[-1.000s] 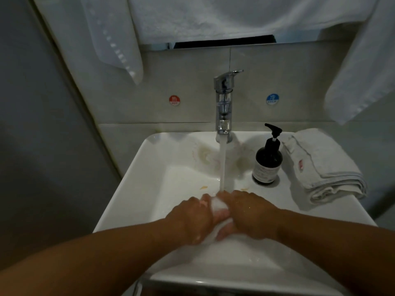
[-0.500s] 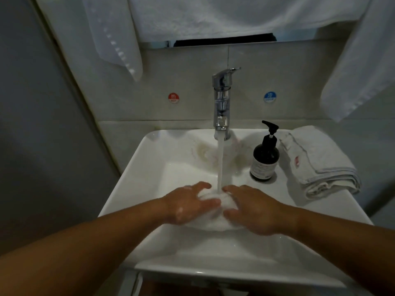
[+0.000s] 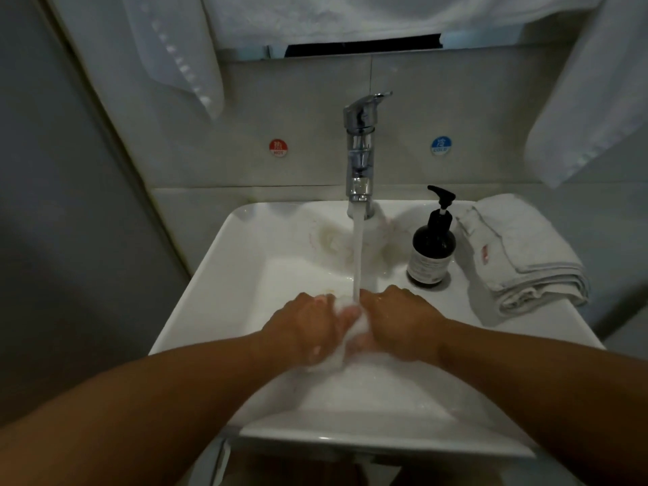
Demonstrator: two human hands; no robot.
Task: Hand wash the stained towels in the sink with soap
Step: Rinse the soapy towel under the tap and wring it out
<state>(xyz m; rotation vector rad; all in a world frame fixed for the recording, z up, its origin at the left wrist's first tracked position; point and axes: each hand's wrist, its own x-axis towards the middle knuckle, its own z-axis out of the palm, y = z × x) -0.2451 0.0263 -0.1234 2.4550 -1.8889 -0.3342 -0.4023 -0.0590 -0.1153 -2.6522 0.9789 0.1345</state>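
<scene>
the white sink [image 3: 196, 310] has water running into it as before, but half a second ago both hands lay flatter, fingers spread over a low mound of cloth in the basin; now they have drawn together and bunched it up between them, much as they were a second ago

the left hand [image 3: 308, 327] has its fingers curled round the wet towel [image 3: 363, 324], knuckles up, thumb side toward the other hand. the right hand [image 3: 403, 324] grips the same wad from the opposite side, its fingertips tucked under and hidden. the two hands almost meet, with only a ridge of white cloth showing between them and more of it trailing below the left hand's fingers

both forearms reach in from the near edge and converge over the middle of the basin, wrists about level, backs of the hands upward

white towels [image 3: 350, 19] hang on the wall far beyond the hands. a folded towel [image 3: 522, 254] lies on the sink's rim, beyond and to the right of the right hand. the chrome tap [image 3: 359, 152] stands straight beyond the hands, and its stream of water [image 3: 357, 254] falls onto the cloth just where they meet. a dark soap pump bottle [image 3: 433, 250] stands just beyond the right hand, between tap and folded towel, touching neither hand
</scene>
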